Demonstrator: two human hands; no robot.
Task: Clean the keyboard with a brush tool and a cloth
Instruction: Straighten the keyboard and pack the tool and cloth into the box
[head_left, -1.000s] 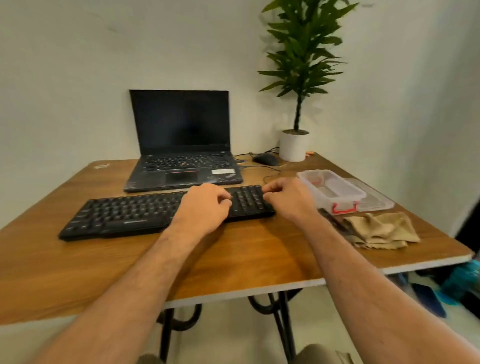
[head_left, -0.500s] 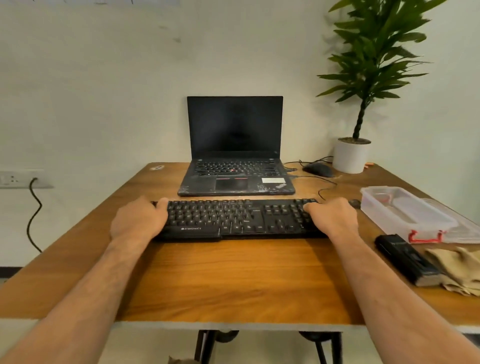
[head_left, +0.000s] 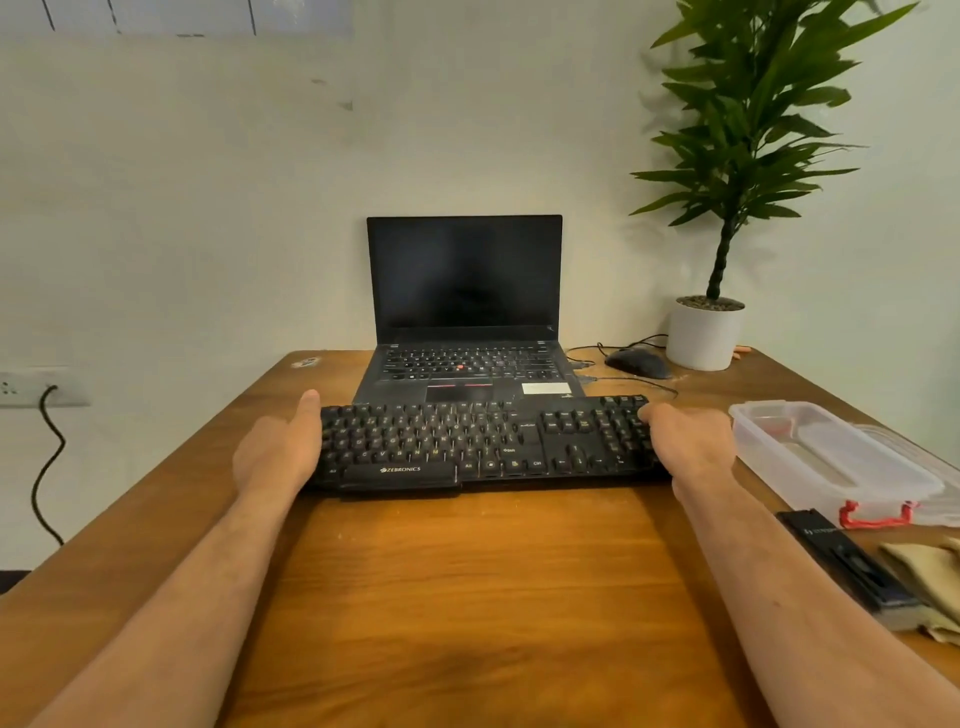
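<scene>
**On the desk: keyboard held at both ends**

Across the middle of the brown wooden table (head_left: 467, 582) lies the black full-size plastic keyboard (head_left: 483, 447), long axis running left to right, near long edge facing the person, far edge touching the front lip of the open black laptop (head_left: 465, 322). Key face upward; white "ZEBRONICS" lettering on the front edge; number pad at the right end. Far edge seems slightly raised, though this cannot be told for sure.

- Left hand (head_left: 278, 452): pressed flat against the keyboard's left end, thumb extended along the far corner, fingers hidden.
- Right hand (head_left: 685, 441): gripping the right end, thumb over the number-pad keys, fingers curled out of sight beneath.
- Black slim rectangular brush tool (head_left: 852, 564): flat on the table at right, long axis running away from the person, just beside the right forearm.
- Beige folded cloth (head_left: 930, 571): right of the tool, touching it.
- Clear plastic lidded box with red clips (head_left: 836, 462): right of the keyboard.
- Black mouse (head_left: 636, 361) and white potted green plant (head_left: 706, 332): far right corner.
</scene>
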